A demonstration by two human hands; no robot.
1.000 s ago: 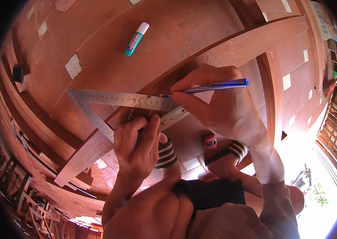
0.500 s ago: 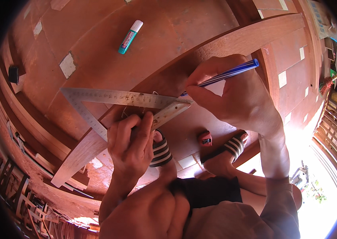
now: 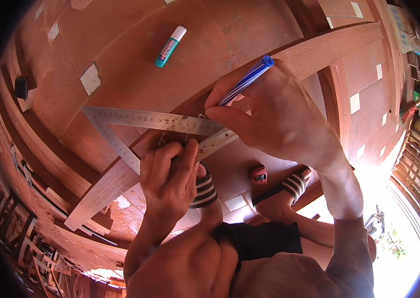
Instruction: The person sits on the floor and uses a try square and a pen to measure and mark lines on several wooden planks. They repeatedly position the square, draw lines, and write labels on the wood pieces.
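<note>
A long wooden board (image 3: 102,186) runs diagonally in front of me, from lower left to upper right. Across it lies a metal triangular set square (image 3: 135,118) with ruled markings and a thick stock along one side. My left hand (image 3: 167,181) is closed on that stock, pressing the square to the board. Between the fingertips of my right hand (image 3: 282,111) is a blue-and-white striped pen (image 3: 247,79), tilted up to the right. Its tip is hidden behind my fingers, near the square's upper edge.
A glue stick (image 3: 171,46) with a white cap lies on the tiled floor beyond the board. Near my sandalled feet sits a red tape measure (image 3: 258,174). Several long timbers (image 3: 46,144) line the left side. A broom (image 3: 410,110) is at the far right.
My right hand has moved left along the square's upper edge, and the pen stands steeper. My left hand keeps its hold on the square; the whole view has shifted slightly.
</note>
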